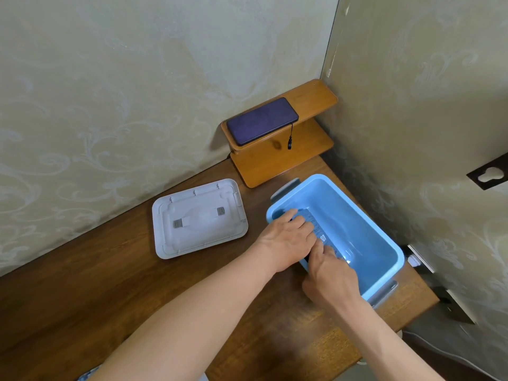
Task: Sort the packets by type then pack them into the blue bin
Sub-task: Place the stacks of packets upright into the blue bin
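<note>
Your left hand (288, 237) lays its fingers across the packets (322, 235), which sit inside the blue bin (395, 253) against its near long wall; its thumb is hidden, so a grip cannot be confirmed. Your right hand (331, 280) pinches the same stack, probably to keep one type together. The lid (199, 218) lies aside, leaving the opening free.

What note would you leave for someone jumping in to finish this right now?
Left hand: fingers laid flat on the packets.
Right hand: fingertips on them too; its grip is hidden.
Packets: inside the blue bin, against the wall nearest the person.
White lid: off, lying on the table beside the bin.
Done: every packet in sight is in the bin.
Left: settle them, let go, probably fit the lid.
</note>
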{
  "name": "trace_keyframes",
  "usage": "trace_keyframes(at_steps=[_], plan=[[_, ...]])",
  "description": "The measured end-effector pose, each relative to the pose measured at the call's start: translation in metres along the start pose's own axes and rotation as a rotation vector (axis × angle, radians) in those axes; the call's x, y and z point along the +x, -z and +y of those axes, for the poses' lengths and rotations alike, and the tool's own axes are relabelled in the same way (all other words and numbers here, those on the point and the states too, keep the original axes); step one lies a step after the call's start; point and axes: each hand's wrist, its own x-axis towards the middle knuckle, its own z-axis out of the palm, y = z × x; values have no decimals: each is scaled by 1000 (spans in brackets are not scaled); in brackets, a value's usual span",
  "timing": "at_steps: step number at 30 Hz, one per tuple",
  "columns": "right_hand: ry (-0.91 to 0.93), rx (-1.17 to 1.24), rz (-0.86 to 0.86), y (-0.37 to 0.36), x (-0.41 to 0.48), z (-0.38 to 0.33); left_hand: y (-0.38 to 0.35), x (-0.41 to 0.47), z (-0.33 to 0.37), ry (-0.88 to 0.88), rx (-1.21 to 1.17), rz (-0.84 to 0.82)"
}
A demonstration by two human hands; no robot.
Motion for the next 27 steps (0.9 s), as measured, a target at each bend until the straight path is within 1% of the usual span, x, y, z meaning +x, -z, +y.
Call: trace_keyframes(at_steps=[4,8,12,16,19,23,27], plan=[[35,-36,-48,-6,-3,0,-6,-13,3,18,-88,27],[82,-47,-79,-8,-7,-5,-9,-28,4,66,-140,13],[89,-14,-99,-3,-6,-5,-12,-31,-4,101,-223,-40],[46,12,-175,8,-2,4,-7,-25,-15,115,-276,-172],[51,54,-231,11,2,11,-7,-20,-15,118,-291,-236],[102,111,-275,6,6,12,-5,-21,-14,96,-301,-271],[157,48,-248,0,1,15,-4,-36,-6,103,-325,-274]])
